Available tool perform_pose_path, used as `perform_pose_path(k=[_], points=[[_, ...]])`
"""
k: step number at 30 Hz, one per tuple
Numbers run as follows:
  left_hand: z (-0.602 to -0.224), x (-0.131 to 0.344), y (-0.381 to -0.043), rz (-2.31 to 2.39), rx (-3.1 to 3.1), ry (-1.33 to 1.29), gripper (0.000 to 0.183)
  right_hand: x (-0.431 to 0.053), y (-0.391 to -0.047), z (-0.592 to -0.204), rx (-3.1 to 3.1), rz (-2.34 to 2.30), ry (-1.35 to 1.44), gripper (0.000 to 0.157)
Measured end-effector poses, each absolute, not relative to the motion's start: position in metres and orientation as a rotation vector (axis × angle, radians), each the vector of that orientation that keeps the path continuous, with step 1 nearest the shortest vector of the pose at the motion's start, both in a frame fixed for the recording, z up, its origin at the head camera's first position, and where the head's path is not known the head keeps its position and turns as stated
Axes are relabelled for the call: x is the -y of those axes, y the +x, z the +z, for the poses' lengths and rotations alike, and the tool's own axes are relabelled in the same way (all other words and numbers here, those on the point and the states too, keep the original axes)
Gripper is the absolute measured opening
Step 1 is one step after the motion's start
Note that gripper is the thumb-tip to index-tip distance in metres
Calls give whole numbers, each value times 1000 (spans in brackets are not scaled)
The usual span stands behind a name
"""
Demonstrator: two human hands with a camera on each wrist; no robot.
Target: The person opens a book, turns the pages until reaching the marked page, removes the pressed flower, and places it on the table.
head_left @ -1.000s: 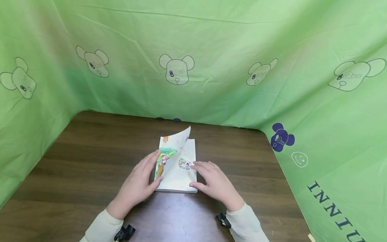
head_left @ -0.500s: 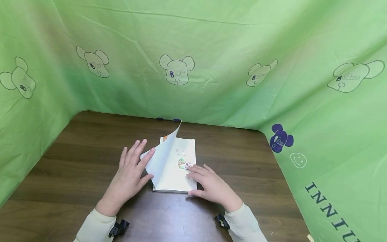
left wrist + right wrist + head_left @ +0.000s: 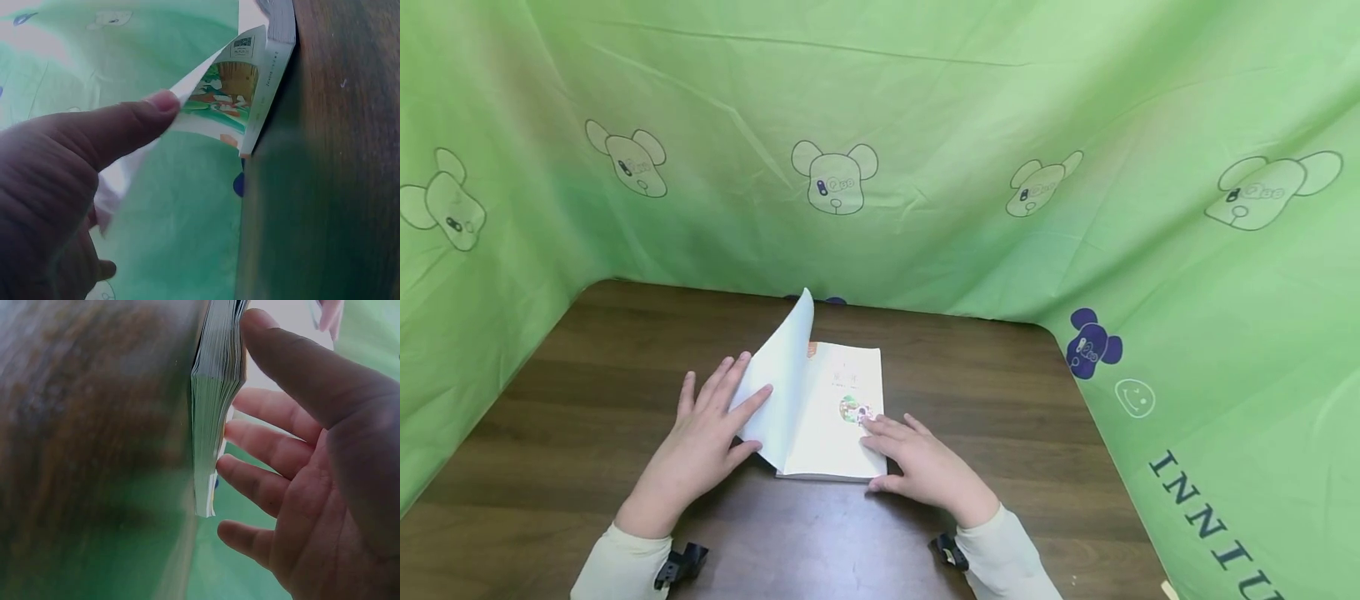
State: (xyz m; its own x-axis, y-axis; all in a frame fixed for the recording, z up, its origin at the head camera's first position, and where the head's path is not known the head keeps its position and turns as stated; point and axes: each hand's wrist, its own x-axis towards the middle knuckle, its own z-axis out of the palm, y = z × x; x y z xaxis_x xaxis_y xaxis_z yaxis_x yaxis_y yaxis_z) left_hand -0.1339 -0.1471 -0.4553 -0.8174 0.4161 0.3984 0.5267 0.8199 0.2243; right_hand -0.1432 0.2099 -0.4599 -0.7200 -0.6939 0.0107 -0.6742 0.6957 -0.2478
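Note:
A thick paperback book (image 3: 835, 454) lies on the table, its white title page showing a small coloured picture. Its front cover (image 3: 782, 375) stands raised on the left, pale inner side toward me. Against that inner side lie the index finger and thumb of my left hand (image 3: 695, 450), its fingers spread and fairly straight. In the left wrist view the thumb touches the cover's edge, beside the illustrated outside (image 3: 228, 94). My right hand (image 3: 928, 475) rests its fingertips on the page's right edge, thumb at the lower corner. The page block (image 3: 212, 406) shows beside those fingers in the right wrist view.
A dark wooden table (image 3: 1000, 400) carries the book. Green fabric (image 3: 925, 233) printed with bear heads hangs behind and along both sides. Black wrist mounts (image 3: 681, 565) sit at the sleeve cuffs.
The front cover has swung up and leftward, uncovering the title page. My left hand has moved left with it, while the right hand has stayed at the book's right edge, shifting slightly.

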Motion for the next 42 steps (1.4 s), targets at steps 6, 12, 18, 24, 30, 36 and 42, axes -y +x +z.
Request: perform_pose_path(k=[6, 12, 18, 24, 30, 36, 42], points=[[-456, 146, -131, -529, 2811, -612, 77, -212, -142, -459, -2814, -358, -1135, 59], [-456, 146, -129, -576, 2886, -526, 78, -211, -144, -462, -2832, -344, -1141, 57], [-457, 145, -129, -582, 2944, -440, 82, -211, -144, -461, -2832, -359, -1134, 51], [-460, 142, -129, -607, 2960, -390, 88, -212, -144, -460, -2832, -386, -1135, 47], [-461, 138, -128, -600, 2948, -387, 86, -211, -144, -459, -2837, -374, -1159, 34], [-462, 133, -125, -560, 2942, -368, 87, -212, -145, -460, -2876, -318, -1226, 13], [-465, 128, -123, -517, 2945, -446, 82, -212, -146, -460, -2893, -278, -1294, 10]])
